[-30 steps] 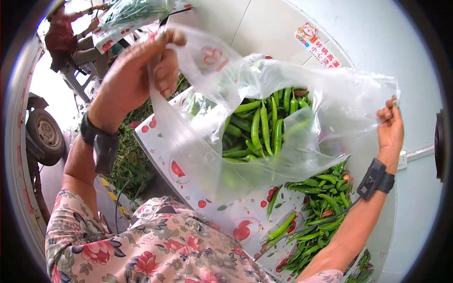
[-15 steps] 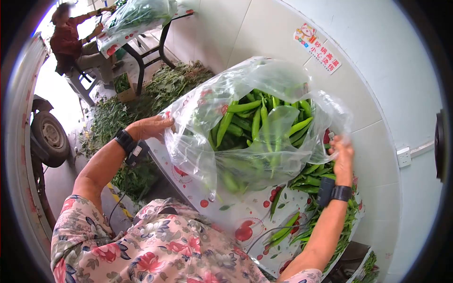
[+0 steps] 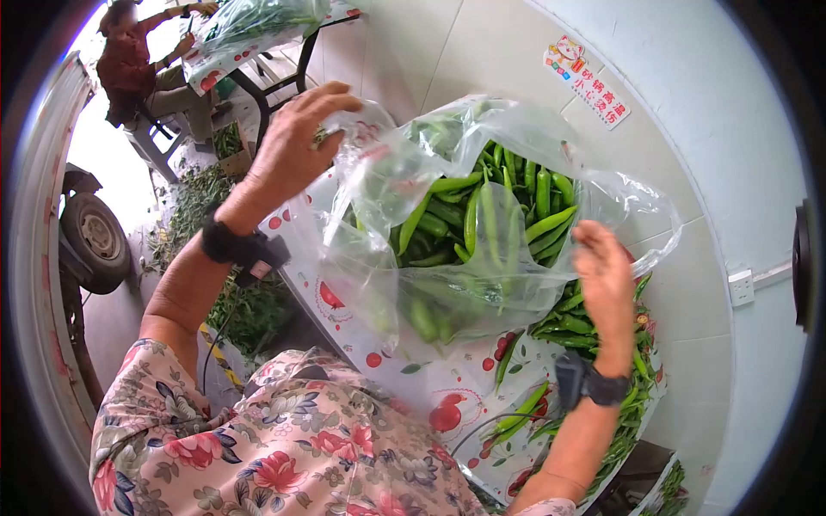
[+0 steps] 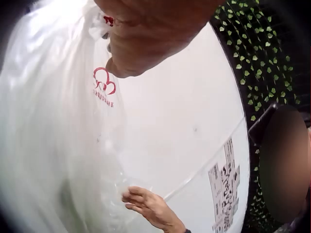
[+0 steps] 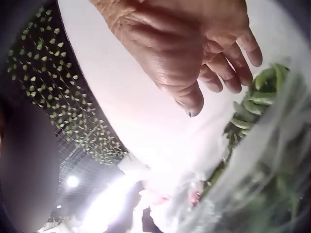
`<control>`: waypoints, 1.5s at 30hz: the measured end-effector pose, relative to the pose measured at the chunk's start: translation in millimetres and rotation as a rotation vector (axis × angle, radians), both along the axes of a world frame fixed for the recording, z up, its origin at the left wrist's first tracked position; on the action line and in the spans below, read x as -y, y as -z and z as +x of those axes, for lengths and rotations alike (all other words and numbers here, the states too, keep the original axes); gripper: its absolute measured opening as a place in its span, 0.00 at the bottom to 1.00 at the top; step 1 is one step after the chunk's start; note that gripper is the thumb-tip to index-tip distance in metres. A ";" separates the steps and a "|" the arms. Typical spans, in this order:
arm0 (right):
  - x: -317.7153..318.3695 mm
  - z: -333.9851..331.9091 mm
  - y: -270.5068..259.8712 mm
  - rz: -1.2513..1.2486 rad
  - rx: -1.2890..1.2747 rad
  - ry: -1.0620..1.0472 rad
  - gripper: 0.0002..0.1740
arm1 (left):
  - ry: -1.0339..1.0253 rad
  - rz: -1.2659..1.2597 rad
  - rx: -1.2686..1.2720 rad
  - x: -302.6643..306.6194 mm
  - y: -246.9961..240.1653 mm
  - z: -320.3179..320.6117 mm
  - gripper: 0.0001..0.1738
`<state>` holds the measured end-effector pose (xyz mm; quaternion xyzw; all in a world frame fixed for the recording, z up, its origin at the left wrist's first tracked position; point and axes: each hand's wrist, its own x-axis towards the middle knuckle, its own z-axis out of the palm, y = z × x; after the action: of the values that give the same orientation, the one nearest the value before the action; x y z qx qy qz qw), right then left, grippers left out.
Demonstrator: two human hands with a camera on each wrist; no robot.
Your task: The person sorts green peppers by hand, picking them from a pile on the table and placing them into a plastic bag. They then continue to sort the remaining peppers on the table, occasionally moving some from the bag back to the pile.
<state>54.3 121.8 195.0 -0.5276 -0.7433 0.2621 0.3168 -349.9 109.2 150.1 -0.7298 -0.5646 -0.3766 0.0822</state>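
Note:
A clear plastic bag [image 3: 482, 297] with red print stands with its mouth spread, full of green chili peppers [image 3: 443, 215]. At the bag's upper left edge, my left hand [image 3: 297, 150] holds the plastic between bent fingers and thumb. The left wrist view shows crumpled film with red print beside this hand [image 4: 150, 41]. My right hand [image 3: 607, 275] hovers at the bag's right side, its fingers loosely bent and spread apart. In the right wrist view nothing lies in that hand [image 5: 189, 53], and peppers [image 5: 257, 102] show inside the bag beyond the fingertips.
Loose green chilies [image 3: 572, 322] lie on the fruit-patterned tablecloth [image 3: 404, 378] at the right. A tiled wall [image 3: 495, 64] borders the table's far side. Cut plants [image 3: 194, 206] cover the floor at left. Another person [image 3: 138, 73] sits at a second table. A wheel [image 3: 96, 241] stands at the left.
The bag was pulled wide between both hands, then lowered. Since then my left hand has risen along its left edge with the plastic. My right hand has let go of the right edge.

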 end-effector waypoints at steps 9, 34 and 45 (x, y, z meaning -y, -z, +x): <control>-22.9 -22.1 66.2 -0.320 0.064 0.065 0.32 | 0.234 -0.185 -0.263 -8.7 17.5 51.9 0.33; 67.1 28.5 72.5 -0.473 0.499 -0.206 0.15 | 0.720 -1.072 2.056 -77.1 113.5 -37.2 0.16; 16.1 -44.4 -11.4 -0.079 0.011 -0.271 0.15 | 0.325 -0.725 1.333 -87.3 147.6 -36.1 0.16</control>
<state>9.9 105.7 206.4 -0.4359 -0.7986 0.3285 0.2534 -386.0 196.5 2.5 -0.4042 -0.4687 -0.5351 -0.5750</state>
